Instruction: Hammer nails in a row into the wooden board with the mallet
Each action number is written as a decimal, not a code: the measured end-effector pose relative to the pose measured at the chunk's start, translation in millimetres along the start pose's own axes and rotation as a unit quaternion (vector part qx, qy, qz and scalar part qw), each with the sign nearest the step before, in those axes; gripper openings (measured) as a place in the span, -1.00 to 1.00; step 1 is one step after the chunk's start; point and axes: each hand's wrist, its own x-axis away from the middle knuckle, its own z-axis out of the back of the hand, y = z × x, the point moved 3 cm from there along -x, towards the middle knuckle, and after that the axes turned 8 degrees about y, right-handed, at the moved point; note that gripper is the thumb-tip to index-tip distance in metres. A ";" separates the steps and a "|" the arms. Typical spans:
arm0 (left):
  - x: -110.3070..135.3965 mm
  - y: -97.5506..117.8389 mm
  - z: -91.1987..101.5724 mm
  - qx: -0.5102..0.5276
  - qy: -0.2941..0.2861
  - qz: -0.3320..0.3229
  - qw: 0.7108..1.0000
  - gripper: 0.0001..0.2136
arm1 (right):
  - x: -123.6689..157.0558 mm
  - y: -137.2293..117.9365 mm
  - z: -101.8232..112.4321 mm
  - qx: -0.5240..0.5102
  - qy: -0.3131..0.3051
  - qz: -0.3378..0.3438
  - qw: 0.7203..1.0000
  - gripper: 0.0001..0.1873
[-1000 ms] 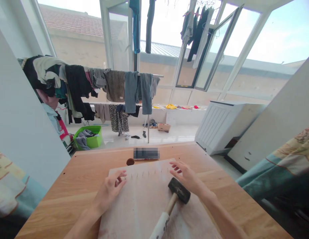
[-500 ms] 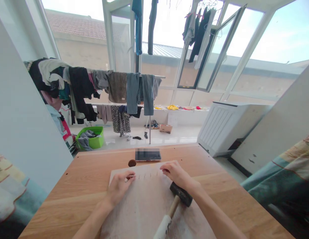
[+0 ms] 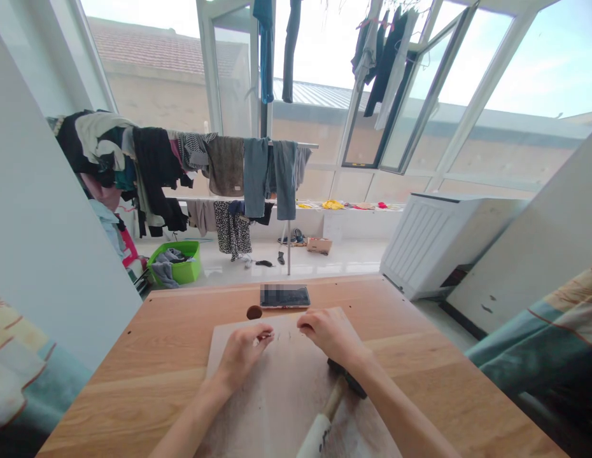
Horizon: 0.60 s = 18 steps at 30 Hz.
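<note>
A pale wooden board (image 3: 277, 388) lies on the table, with a row of thin nails (image 3: 289, 334) standing up near its far edge. My left hand (image 3: 243, 356) is closed in a pinch at the left part of the row, its fingertips over a nail's spot. From the right, my right hand (image 3: 331, 334) pinches at the other end, thumb and fingertips together; the nail there is hidden by the fingers. Under my right wrist lies a hammer (image 3: 333, 399) with a dark head and a wooden handle, white at the grip, resting on the board.
A phone (image 3: 285, 296) lies on the wooden table (image 3: 148, 356) beyond the board, near a round hole (image 3: 254, 312). Behind the table stand a laundry rack (image 3: 289, 248) full of clothes and a green basket (image 3: 186, 270). A white cabinet (image 3: 420, 248) is at the right.
Both hands have moved inward along the row of nails, the left to the right and the right to the left. Fewer nails show between them. My right forearm covers more of the hammer head.
</note>
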 end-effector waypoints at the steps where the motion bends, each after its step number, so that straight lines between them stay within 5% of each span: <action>1: -0.7 1.7 -1.4 0.008 0.007 0.000 1.000 -0.81 | -0.8 -3.6 -0.7 -0.007 -0.007 -0.001 1.000 -0.67; 10: -4.5 20.2 -13.2 0.057 -0.001 -0.009 0.998 -0.85 | -1.8 -28.1 6.0 -0.090 0.002 0.003 0.996 -0.86; 14: 8.7 22.1 12.9 0.034 -0.020 -0.080 0.996 -0.67 | 12.5 -18.4 16.8 -0.153 0.044 0.017 0.987 -0.84; 18: 44.7 -2.2 58.1 -0.066 -0.005 -0.111 0.992 -0.61 | 50.0 21.8 29.8 -0.163 0.112 -0.027 0.980 -0.70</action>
